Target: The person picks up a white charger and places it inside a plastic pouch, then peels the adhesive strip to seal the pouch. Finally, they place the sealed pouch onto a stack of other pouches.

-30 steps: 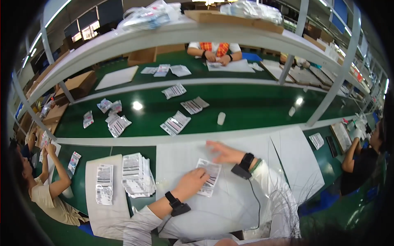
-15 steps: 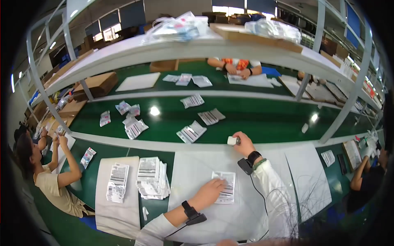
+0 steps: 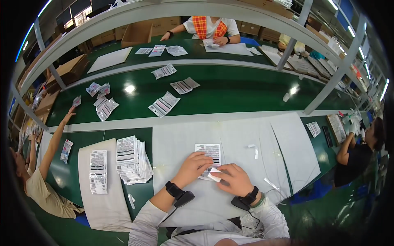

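On the white mat (image 3: 242,131), our left hand (image 3: 193,167) rests, fingers extended, on a printed pouch (image 3: 208,151); our right hand (image 3: 234,179) pinches a white block (image 3: 214,174). Left of the mat sit stacked pouches (image 3: 130,158); beyond it, loose pouches (image 3: 164,105) lie unstacked.

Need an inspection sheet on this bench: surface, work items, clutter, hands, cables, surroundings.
Surface: pale sheet over green tabletop.
Work items: printed packet flat under the hands; larger packet stack and narrower packet pile to the left.
Clutter: loose white strips on the sheet, one more beside the larger stack.
Hands: left hand on the packet; right hand gripping a small white block at its lower end.
Cables: thin black cable at the left wrist, another at the right; far ends unclear.
Surroundings: co-workers across, left and right; loose packets on the green counter ahead.
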Demonstrator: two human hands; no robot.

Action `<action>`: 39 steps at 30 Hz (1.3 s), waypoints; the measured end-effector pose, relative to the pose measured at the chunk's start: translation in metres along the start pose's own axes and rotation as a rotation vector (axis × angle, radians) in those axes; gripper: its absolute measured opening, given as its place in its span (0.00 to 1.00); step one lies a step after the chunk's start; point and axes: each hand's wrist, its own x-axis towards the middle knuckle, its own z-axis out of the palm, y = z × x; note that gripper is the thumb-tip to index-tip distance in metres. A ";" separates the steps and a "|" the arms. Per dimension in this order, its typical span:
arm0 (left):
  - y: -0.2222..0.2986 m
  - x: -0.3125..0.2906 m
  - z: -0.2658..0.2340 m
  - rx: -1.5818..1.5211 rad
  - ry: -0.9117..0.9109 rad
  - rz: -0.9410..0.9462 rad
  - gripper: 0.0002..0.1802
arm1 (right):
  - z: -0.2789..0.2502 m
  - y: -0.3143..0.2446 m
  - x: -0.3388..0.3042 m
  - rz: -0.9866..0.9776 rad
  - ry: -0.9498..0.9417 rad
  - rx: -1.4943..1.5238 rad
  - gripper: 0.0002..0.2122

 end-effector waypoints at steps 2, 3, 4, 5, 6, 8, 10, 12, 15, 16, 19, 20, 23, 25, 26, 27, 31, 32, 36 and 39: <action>0.008 0.000 0.002 -0.015 0.038 -0.035 0.11 | 0.005 0.001 0.003 0.048 0.032 -0.035 0.20; 0.010 0.001 0.002 -0.021 0.058 -0.053 0.10 | 0.008 0.001 0.005 0.070 0.048 -0.052 0.21; 0.010 0.001 0.002 -0.016 0.061 -0.054 0.10 | 0.009 0.002 0.008 0.064 0.049 -0.050 0.21; 0.009 0.001 0.002 -0.017 0.080 -0.037 0.11 | 0.010 0.003 0.012 0.071 0.055 -0.040 0.20; 0.008 0.002 0.001 -0.016 0.098 -0.020 0.11 | 0.011 0.005 0.017 0.077 0.060 -0.031 0.19; 0.008 0.002 0.000 -0.007 0.118 -0.002 0.11 | 0.015 0.012 0.027 0.077 0.071 -0.017 0.19; 0.009 0.004 0.002 0.128 0.117 0.057 0.13 | 0.024 0.029 0.037 0.169 0.134 0.111 0.16; 0.016 0.007 0.004 0.197 0.108 0.091 0.15 | 0.028 0.043 0.040 0.220 0.172 0.175 0.14; 0.033 0.011 0.003 0.587 0.125 0.205 0.16 | 0.030 0.060 0.044 0.418 0.056 0.283 0.13; 0.039 0.013 0.004 0.596 0.126 0.205 0.16 | 0.030 0.059 0.045 0.411 0.060 0.288 0.13; 0.056 0.022 0.013 0.931 0.218 -0.097 0.13 | 0.028 0.052 0.042 0.312 -0.069 0.203 0.14; 0.057 0.024 0.014 0.936 0.222 -0.100 0.13 | 0.028 0.051 0.041 0.305 -0.070 0.205 0.14; 0.058 0.029 0.015 1.034 0.249 -0.058 0.10 | 0.031 0.049 0.038 0.263 -0.074 0.192 0.14; 0.055 0.030 0.021 1.042 0.248 -0.055 0.10 | 0.033 0.051 0.036 0.234 -0.076 0.185 0.14; 0.052 0.030 0.025 1.043 0.241 -0.044 0.10 | 0.034 0.052 0.035 0.216 -0.074 0.174 0.14; 0.049 0.030 0.026 1.044 0.233 -0.033 0.10 | 0.035 0.052 0.036 0.198 -0.073 0.164 0.13; 0.037 0.034 0.026 0.983 0.287 -0.018 0.11 | 0.034 0.044 0.035 0.207 -0.053 0.212 0.13; 0.035 0.031 0.027 0.982 0.283 -0.018 0.11 | 0.035 0.044 0.034 0.210 -0.052 0.214 0.13; 0.037 0.015 0.016 0.902 0.193 -0.027 0.14 | 0.027 0.055 0.023 0.230 -0.120 0.061 0.11; 0.039 -0.012 -0.005 0.683 0.103 0.125 0.18 | 0.011 0.050 0.008 0.168 -0.139 -0.119 0.13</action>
